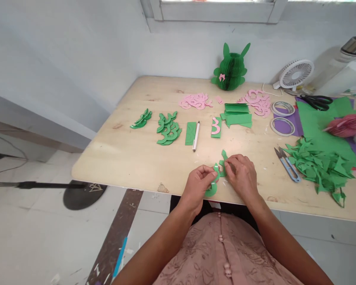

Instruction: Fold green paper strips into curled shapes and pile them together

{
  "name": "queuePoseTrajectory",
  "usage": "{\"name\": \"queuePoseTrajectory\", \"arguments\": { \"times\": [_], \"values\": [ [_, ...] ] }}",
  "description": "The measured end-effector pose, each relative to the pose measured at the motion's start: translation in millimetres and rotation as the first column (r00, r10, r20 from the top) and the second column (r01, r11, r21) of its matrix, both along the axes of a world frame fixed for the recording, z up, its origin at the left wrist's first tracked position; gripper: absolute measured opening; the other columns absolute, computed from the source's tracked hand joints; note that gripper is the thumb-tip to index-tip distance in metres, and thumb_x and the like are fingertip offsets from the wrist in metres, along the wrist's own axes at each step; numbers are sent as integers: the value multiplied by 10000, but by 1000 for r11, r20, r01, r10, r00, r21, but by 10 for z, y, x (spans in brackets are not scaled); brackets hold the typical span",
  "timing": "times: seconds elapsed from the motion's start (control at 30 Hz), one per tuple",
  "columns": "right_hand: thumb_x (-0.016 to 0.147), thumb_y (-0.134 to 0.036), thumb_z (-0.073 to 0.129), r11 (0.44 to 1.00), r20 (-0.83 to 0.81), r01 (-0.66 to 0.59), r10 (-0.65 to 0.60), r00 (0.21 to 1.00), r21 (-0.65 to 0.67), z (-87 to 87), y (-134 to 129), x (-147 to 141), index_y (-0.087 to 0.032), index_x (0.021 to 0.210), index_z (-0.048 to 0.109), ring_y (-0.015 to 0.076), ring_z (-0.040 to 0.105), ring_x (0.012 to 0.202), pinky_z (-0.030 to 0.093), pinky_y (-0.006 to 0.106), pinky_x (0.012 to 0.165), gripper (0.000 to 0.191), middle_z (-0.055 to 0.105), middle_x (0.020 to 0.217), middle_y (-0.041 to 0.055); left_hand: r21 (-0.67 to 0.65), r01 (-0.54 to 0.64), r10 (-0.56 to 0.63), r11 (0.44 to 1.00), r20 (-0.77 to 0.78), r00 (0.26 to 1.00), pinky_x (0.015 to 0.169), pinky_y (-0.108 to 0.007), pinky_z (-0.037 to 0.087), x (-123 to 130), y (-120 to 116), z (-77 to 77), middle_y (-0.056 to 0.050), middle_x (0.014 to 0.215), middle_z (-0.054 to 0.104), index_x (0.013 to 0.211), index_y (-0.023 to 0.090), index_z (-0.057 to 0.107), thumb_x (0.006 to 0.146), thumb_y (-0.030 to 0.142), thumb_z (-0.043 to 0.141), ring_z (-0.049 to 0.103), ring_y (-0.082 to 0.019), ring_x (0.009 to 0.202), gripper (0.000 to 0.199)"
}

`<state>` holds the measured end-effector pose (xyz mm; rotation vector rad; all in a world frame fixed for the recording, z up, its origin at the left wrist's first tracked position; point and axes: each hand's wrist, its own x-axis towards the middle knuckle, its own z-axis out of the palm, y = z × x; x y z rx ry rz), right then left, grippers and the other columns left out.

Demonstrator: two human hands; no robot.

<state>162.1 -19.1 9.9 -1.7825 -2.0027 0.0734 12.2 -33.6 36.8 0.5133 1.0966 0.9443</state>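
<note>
Against a white wall (pixel 178 53), a pale wooden tabletop (pixel 118 150) is set. From the left, two green piles (pixel 169 130), one green card (pixel 190 134), one pen (pixel 196 136) and one pink pile (pixel 194 101) are laid out. Nearer the body, one curved green cutout (pixel 211 191) is pinched between the left hand's (pixel 198 184) thumb and forefinger. Just right of it, one second green piece (pixel 224 153) is pinched in the right hand's (pixel 242 174) fingertips; both long axes are pointed roughly away from the body. Whether the pieces touch cannot be told. Farther right, two tape rolls (pixel 292 108) and one pair of snips (pixel 287 170) are seen.
</note>
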Motion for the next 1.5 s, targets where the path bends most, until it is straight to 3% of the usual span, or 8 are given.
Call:
{"name": "queuePoseTrajectory", "arguments": {
  "times": [0.23, 0.43, 0.6, 0.73, 0.83, 1.0, 1.13, 1.5],
  "values": [
    [844, -238, 503, 998, 26, -40, 41, 999, -41, 34, 29, 47, -194, 787, 643, 202, 507, 779, 337, 314, 699, 157, 627, 812, 55, 22, -67, 66, 998, 31, 997, 675, -245, 431, -2, 8, 30, -57, 805, 691, 651, 153, 564, 555, 299, 779, 624, -147, 727, 276],
    [834, -226, 514, 999, 82, -40, 40, 996, -5, 16, 11, 13, -192, 782, 641, 211, 509, 785, 332, 330, 707, 142, 630, 815, 62, 30, -83, 84, 996, -24, 996, 493, -180, 307, -31, -22, 29, -43, 752, 693, 656, 144, 548, 608, 289, 740, 575, -88, 577, 246],
    [848, -257, 482, 1000, -145, -24, 23, 989, -2, 71, 6, 48, -192, 820, 648, 221, 550, 818, 388, 344, 748, 181, 648, 826, 69, 34, -67, 68, 997, -8, 998, 489, -188, 307, -39, -39, 51, -25, 676, 661, 661, 145, 550, 592, 299, 746, 574, -101, 562, 258],
    [850, -295, 476, 999, -448, -42, 23, 894, -34, 223, -57, 41, -194, 840, 650, 204, 584, 815, 429, 342, 763, 202, 670, 848, 64, 42, -48, 48, 998, -5, 999, 483, -175, 300, -19, -55, 76, 11, 601, 606, 663, 148, 561, 591, 296, 751, 555, -87, 548, 252],
    [823, -333, 515, 975, -628, -130, -12, 778, -180, 327, -121, -23, -193, 835, 661, 176, 590, 766, 445, 305, 718, 203, 677, 842, 44, 85, -26, 28, 996, -21, 999, 489, -164, 302, 21, -60, 81, 23, 593, 588, 661, 148, 571, 629, 290, 729, 523, -66, 547, 214],
    [757, -352, 595, 909, -760, -207, -159, 631, -362, 357, -161, -102, -175, 731, 632, 134, 544, 628, 422, 257, 608, 183, 620, 677, -1, 116, -21, 27, 993, -45, 999, 494, -169, 334, 89, -58, 77, 29, 576, 566, 636, 143, 589, 617, 281, 733, 475, -58, 518, 201],
    [739, -380, 621, 910, -812, -174, -232, 535, -375, 332, -120, -25, -171, 717, 613, 114, 514, 585, 401, 237, 568, 210, 576, 632, -17, 115, -1, 7, 993, -50, 999, 556, -195, 428, 77, -104, 47, -5, 672, 619, 831, 140, 623, 642, 280, 720, 539, -93, 598, 255],
    [681, -459, 675, 882, -781, -129, -323, 534, -453, 312, 50, 154, -168, 728, 624, 115, 555, 521, 453, 244, 550, 299, 586, 562, -23, 181, 95, -63, 979, -174, 983, 666, -259, 495, -17, -299, -134, -48, 827, 661, 1022, 178, 576, 739, 255, 629, 615, -148, 743, 298]
  ]
}}
